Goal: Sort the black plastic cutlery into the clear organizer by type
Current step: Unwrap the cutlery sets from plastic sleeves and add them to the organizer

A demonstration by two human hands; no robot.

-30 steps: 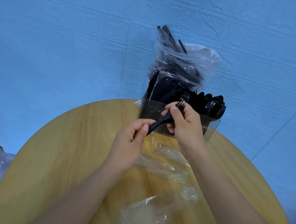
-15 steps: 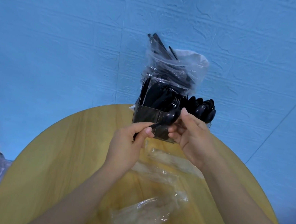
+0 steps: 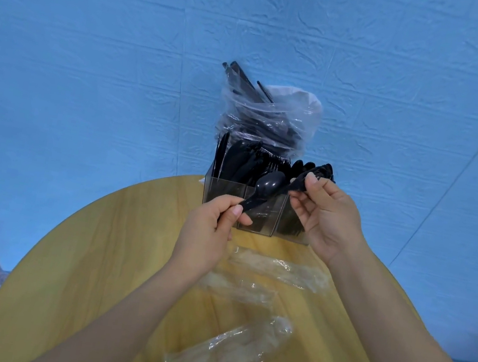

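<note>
My left hand (image 3: 211, 232) grips the handle of a black spoon (image 3: 266, 185), whose bowl points up in front of the clear organizer (image 3: 223, 192). My right hand (image 3: 328, 216) pinches a second black utensil (image 3: 301, 182) between thumb and fingers, just right of the spoon's bowl and over the organizer's right compartment; I cannot tell its type. The organizer stands at the table's far edge with knives (image 3: 220, 153) on the left, forks (image 3: 274, 163) in the middle and spoons (image 3: 311, 167) on the right.
A clear plastic bag (image 3: 272, 117) of more black cutlery stands behind the organizer against the blue wall. Several empty clear wrappers (image 3: 277, 270) lie on the round wooden table (image 3: 96, 252) between my arms.
My hands have drawn apart: the left keeps the spoon while the right has pulled the other utensil away to the right, toward the organizer's right side.
</note>
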